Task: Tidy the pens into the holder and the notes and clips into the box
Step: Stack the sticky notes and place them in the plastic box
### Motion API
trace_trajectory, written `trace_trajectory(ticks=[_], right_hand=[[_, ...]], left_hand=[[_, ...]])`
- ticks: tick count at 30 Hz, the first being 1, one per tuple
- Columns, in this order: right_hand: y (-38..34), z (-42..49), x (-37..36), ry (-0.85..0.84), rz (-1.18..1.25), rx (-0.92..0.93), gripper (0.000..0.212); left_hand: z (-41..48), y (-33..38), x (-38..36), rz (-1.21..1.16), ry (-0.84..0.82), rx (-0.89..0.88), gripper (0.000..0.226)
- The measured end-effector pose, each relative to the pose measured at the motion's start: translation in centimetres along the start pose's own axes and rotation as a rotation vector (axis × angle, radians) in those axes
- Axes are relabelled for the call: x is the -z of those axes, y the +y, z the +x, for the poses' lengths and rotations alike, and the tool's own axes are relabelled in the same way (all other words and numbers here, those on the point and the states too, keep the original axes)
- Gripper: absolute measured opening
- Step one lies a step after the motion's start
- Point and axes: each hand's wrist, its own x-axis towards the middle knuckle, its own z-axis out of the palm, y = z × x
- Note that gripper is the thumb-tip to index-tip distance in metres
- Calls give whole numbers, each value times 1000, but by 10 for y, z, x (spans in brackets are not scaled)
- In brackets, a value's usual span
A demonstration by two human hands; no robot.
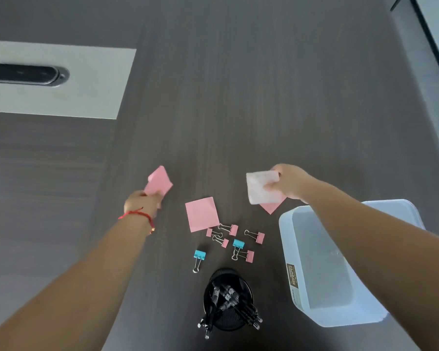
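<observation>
My left hand (142, 202) grips a pink note pad (159, 183), lifted off the dark table. My right hand (288, 182) pinches a white note pad (260, 187) above another pink note (273, 205) lying beneath it. A third pink note pad (202, 214) lies flat between the hands. Several binder clips, pink (256, 236) and blue (199, 257), are scattered just in front of it. The black mesh pen holder (228, 298) stands near me with several black pens in it. The translucent white box (322, 264) sits at the right, empty, under my right forearm.
A pale inset panel (58, 82) with a dark oval cable port (26, 74) lies in the table at the far left. The table's right edge (431, 102) runs along the upper right.
</observation>
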Motion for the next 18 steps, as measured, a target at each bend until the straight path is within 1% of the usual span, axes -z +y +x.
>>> trace_trajectory(ticks=[1, 2, 4, 6, 7, 8, 10, 12, 15, 16, 17, 18], right_hand=[[3, 5, 0, -56, -121, -6, 35], [6, 8, -2, -98, -196, -9, 34], [12, 13, -6, -147, -287, -9, 37], [16, 18, -12, -124, -343, -26, 41], [16, 21, -15, -106, -376, -37, 40], [18, 24, -18, -84, -396, -56, 39], [22, 27, -23, -30, -404, -88, 39], [25, 30, -27, 37, -396, -97, 45], [28, 33, -30, 123, -441, -88, 66], [28, 34, -31, 133, -458, -92, 68], [28, 35, -32, 137, -460, -97, 65], [28, 36, -32, 137, -452, -103, 58]], left_hand=[[-8, -3, -4, -86, -119, 9, 16], [-13, -6, -10, -125, -215, 27, 19], [-28, -12, -28, -49, -362, 35, 21], [-39, -22, -49, 57, -433, 20, 24], [-42, -27, -60, 109, -426, -5, 28], [-45, -30, -69, 160, -380, -44, 31], [-48, -34, -80, 310, -238, -140, 34], [-52, -34, -86, 407, -133, -169, 39], [-57, -31, -89, 441, -40, -179, 41], [-57, -30, -89, 453, -7, -181, 42], [-55, -30, -88, 455, 23, -175, 41], [-53, -29, -87, 455, 52, -163, 40]])
